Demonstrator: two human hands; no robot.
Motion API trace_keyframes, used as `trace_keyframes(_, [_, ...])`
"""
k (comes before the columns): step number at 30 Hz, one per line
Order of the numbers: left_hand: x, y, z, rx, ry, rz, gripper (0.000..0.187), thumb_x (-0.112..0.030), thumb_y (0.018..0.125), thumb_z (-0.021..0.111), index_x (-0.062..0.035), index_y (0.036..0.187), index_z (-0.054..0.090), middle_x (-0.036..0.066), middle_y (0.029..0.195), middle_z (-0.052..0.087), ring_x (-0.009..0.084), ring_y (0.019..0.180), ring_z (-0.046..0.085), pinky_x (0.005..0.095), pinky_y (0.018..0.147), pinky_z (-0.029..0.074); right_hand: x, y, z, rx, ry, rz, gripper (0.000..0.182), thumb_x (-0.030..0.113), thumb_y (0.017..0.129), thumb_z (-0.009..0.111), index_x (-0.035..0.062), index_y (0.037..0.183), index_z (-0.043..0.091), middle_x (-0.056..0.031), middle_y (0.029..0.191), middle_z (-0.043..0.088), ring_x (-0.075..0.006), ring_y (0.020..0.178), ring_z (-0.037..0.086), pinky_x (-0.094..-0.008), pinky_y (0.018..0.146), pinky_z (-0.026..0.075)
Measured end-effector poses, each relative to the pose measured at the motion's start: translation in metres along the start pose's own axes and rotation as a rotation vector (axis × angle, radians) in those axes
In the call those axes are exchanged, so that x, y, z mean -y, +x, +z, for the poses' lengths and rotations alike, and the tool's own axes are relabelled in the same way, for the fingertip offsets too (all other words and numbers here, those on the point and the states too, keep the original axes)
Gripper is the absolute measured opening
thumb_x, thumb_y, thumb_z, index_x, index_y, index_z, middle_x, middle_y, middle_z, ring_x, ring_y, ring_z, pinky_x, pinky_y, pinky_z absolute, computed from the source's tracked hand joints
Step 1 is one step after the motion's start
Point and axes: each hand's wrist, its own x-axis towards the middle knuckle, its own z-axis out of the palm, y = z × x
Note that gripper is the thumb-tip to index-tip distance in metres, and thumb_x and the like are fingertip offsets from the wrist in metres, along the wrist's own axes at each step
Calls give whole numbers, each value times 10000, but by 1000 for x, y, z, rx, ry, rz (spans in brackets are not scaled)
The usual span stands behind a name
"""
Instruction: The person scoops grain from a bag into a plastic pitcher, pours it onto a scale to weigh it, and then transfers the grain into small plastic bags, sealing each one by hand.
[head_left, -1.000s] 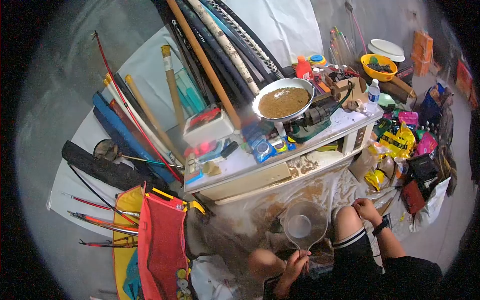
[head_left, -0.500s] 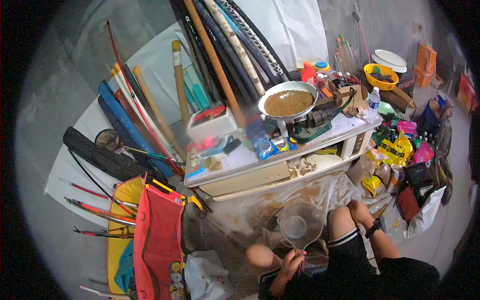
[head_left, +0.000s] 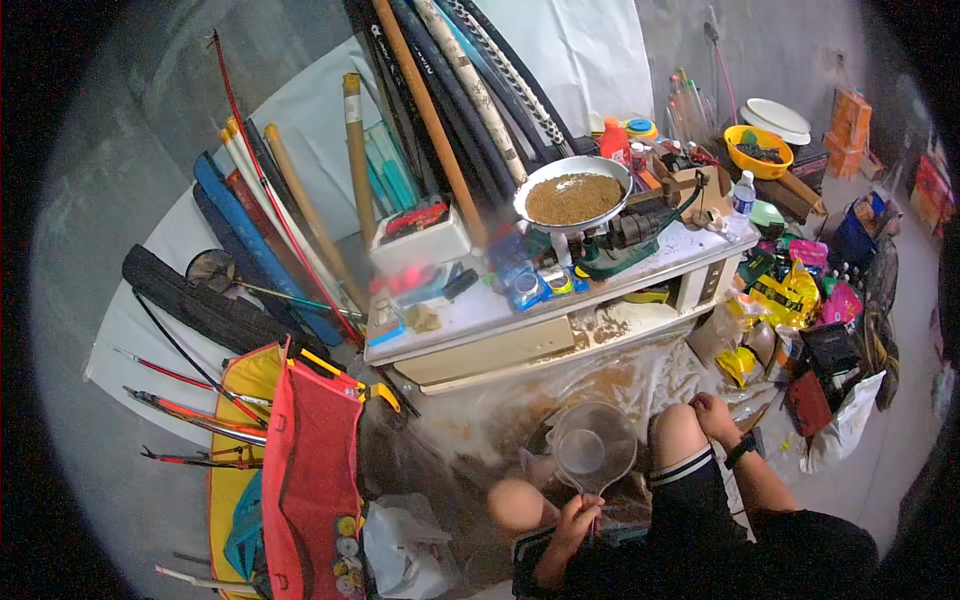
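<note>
while the left grip [head_left: 578,520] holds it, the round scoop [head_left: 592,443] extends forward.

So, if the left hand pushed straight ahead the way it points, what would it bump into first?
With the clear scoop leading, the left hand would probably meet the white bench first, though depth is hard to judge.

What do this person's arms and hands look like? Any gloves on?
No gloves: the left hand and right hand are both bare. A dark band, maybe a watch, circles the right wrist. The right forearm comes out of a black sleeve.
</note>
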Motion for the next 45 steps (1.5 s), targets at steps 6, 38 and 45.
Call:
trace_keyframes(6, [-4, -5, -2, -43, 89, 55, 138, -72, 873, 527, 13, 975, 565, 39, 711, 534, 138, 551, 525, 273, 486, 435, -9, 1, 3, -30, 32, 7, 272, 191, 864, 458, -10, 899, 639, -227, 889, 637, -378, 850, 614, -418, 745, 482])
trace_keyframes(38, [10, -19, -3, -133, 257, -149, 321, -182, 829, 661, 15, 1024, 500, 72, 713, 580, 133, 556, 587, 291, 534, 502, 251, 322, -60, 276, 1250, 21, 194, 254, 824, 611, 70, 847, 558, -49, 657, 544, -176, 540, 534, -278, 465, 435])
trace_keyframes(45, [-13, -27, -1, -114, 473, -67, 383, -208, 788, 673, 36, 1020, 490, 108, 708, 599, 174, 546, 604, 325, 535, 502, 263, 289, -67, 95, 1175, -137, 152, 122, 811, 512, 24, 924, 538, -52, 771, 574, -163, 524, 538, -281, 433, 424])
